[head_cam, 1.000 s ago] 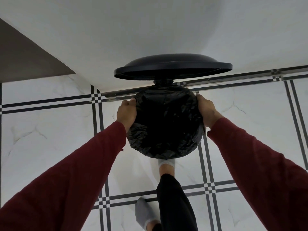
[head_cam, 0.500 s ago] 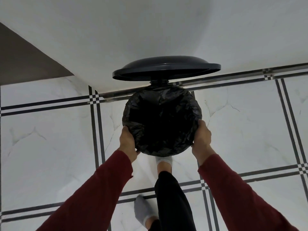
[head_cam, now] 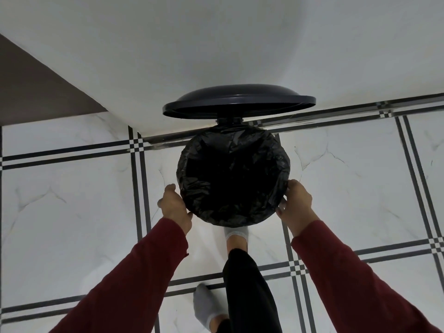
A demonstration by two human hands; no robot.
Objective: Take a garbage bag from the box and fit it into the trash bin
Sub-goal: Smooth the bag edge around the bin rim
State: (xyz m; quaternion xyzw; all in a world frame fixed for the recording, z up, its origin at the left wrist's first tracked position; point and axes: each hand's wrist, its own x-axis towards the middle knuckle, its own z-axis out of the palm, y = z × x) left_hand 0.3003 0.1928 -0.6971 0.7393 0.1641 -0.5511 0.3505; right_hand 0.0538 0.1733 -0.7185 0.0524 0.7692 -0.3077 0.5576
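I look down at the trash bin (head_cam: 276, 138) from above. It stands right against the white wall (head_cam: 216, 44), so there is no room behind it. Its round lid (head_cam: 239, 100) is tipped up at the back and leans toward the wall.

The black garbage bag (head_cam: 233, 174) is in the bin. It is spread over the whole round rim and its wrinkled plastic hangs over the edge all the way around, so I can see almost none of the bin itself. The middle of the bag is dark and I cannot see how deep it goes.

My left hand (head_cam: 174, 207) is at the near left edge of the rim. Its fingers curl under the bag's edge, but I cannot tell if they pinch the plastic or just press on it. My right hand (head_cam: 296, 205) is at the near right edge. Its fingers are closed on a fold of the bag there.

A foot in a white sock (head_cam: 236, 233) is tucked right under the near edge of the bin. My other foot in a grey sock (head_cam: 204, 308) is farther back. The tiled floor (head_cam: 72, 200) is open on the left and on the right of the bin.
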